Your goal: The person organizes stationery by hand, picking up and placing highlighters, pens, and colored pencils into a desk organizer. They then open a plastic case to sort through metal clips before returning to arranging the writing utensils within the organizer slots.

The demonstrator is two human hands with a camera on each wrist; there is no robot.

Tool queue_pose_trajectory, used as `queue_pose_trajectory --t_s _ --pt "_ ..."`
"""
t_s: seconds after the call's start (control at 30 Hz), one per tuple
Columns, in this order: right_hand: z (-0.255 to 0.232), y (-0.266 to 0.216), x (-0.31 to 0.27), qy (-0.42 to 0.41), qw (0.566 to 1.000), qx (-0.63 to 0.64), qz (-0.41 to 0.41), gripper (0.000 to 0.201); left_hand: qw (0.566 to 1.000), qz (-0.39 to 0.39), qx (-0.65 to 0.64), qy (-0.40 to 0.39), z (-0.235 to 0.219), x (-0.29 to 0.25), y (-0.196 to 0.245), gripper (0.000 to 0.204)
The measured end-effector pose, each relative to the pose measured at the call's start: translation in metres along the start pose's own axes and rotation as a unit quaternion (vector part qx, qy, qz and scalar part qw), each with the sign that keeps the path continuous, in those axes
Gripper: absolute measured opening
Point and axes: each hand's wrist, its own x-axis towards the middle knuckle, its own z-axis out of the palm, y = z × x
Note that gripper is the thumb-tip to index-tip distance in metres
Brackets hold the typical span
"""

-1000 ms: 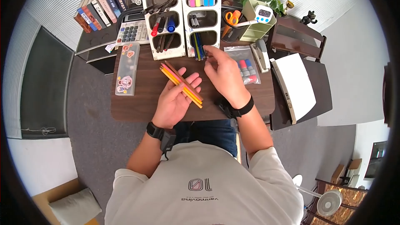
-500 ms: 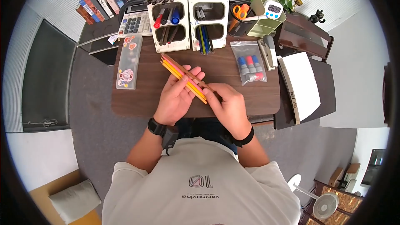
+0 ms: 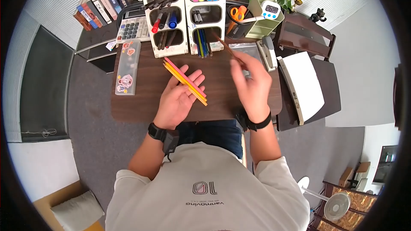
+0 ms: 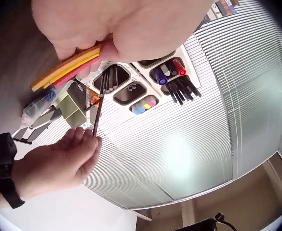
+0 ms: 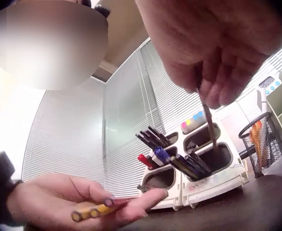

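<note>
1. Left forearm (image 3: 144, 160) is slanting forward and inward.
2. Left hand (image 3: 173, 102) is lying palm up. Its fingers (image 3: 184, 69) are pointing forward and toward the right, slightly spread; the left thumb (image 3: 173, 91) is lying across, pressing down in a light hold.
3. Right forearm (image 3: 264, 140) is pointing almost straight ahead, wrist raised.
4. Right hand (image 3: 254, 83) is hovering palm downward, slightly farther forward than the left. Right thumb (image 3: 237, 75) and fingertips are pinching.
5. Both hands are standing apart, not touching.
</note>
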Motion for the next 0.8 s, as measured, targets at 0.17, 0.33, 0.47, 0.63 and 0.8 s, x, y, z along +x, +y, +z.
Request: queue_pose_trajectory --t_s 0.17,0.33,0.47,0.63,0.8 --pt "0.029 0.018 0.012 -0.083 0.996 -0.02 -0.033 0.033 1.0 0.006 0.008 0.0 -0.004 0.001 -0.002 0.055" --pt "0.034 0.016 0.017 -0.127 0.992 -0.013 -0.007 0.035 1.0 0.003 -0.009 0.008 -0.005 -0.001 -0.003 0.043" --pt "0.029 0.014 0.01 -0.118 0.99 -0.065 -0.03 0.037 1.0 -0.001 -0.006 0.004 -0.004 -0.003 -0.003 0.039" --pt "0.009 -0.018 -0.019 -0.091 0.995 -0.017 0.044 0.021 1.0 0.006 -0.012 -0.014 -0.007 0.0 -0.004 0.035" --pt "0.02 -0.018 -0.049 -0.166 0.986 -0.018 0.025 0.016 1.0 0.015 0.001 -0.019 -0.008 0.002 -0.007 0.034"
